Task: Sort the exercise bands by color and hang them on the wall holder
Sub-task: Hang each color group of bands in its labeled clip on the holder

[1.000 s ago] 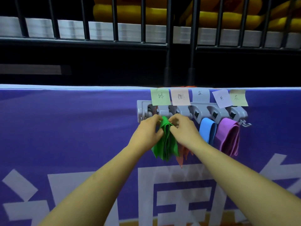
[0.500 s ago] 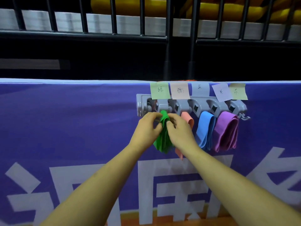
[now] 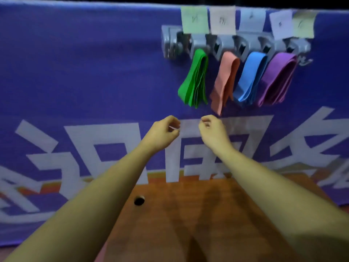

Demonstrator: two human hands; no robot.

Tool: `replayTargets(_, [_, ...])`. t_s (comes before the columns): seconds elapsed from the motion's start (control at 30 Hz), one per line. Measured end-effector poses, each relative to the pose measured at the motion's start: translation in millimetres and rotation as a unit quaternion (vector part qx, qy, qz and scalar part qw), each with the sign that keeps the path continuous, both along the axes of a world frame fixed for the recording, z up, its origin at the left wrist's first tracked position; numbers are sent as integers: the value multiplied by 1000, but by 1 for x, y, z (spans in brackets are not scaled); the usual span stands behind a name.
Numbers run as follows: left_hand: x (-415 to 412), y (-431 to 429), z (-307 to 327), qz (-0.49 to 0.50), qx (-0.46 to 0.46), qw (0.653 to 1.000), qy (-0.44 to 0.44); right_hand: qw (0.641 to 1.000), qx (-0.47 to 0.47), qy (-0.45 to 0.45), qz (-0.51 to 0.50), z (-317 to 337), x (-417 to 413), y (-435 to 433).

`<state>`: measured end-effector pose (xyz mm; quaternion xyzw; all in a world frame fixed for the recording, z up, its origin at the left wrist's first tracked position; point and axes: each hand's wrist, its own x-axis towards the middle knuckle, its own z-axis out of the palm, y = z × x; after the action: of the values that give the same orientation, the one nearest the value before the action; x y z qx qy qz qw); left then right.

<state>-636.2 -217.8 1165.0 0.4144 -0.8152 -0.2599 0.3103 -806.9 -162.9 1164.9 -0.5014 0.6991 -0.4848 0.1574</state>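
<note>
A grey wall holder (image 3: 228,42) is fixed to a purple banner at the upper right. From it hang green bands (image 3: 194,80), orange bands (image 3: 224,80), blue bands (image 3: 249,78) and purple bands (image 3: 275,78), side by side. Coloured sticky notes (image 3: 222,19) sit above the hooks. My left hand (image 3: 164,131) and my right hand (image 3: 211,129) hover below the bands, apart from them, with fingers loosely curled and nothing in them.
A brown wooden table top (image 3: 198,214) with a round cable hole (image 3: 139,200) lies under my forearms. The purple banner (image 3: 85,82) with large white characters fills the wall behind it.
Both hands have let go of the green bands and dropped away from the holder. The green bands now hang free. The view has tilted down, bringing the table into sight.
</note>
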Motion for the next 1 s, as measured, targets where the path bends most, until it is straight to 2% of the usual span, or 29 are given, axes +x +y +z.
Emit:
replayTargets(0.13, [35,21,-79,47,105,993,-9,996,91,7,-20,-77,21,24])
replayTargets(0.27, [73,47,-140,58,196,977,-60,985,174,-5,-15,-153,55,58])
replayTargets(0.57, [170,129,-289,126,357,915,-141,934,353,-14,44,-299,147,148])
replayTargets(0.8, [206,182,-363,116,419,881,-187,881,461,-55,89,-369,210,198])
replayTargets(1.0, [204,190,-383,66,434,874,-210,867,487,-90,46,-396,228,193])
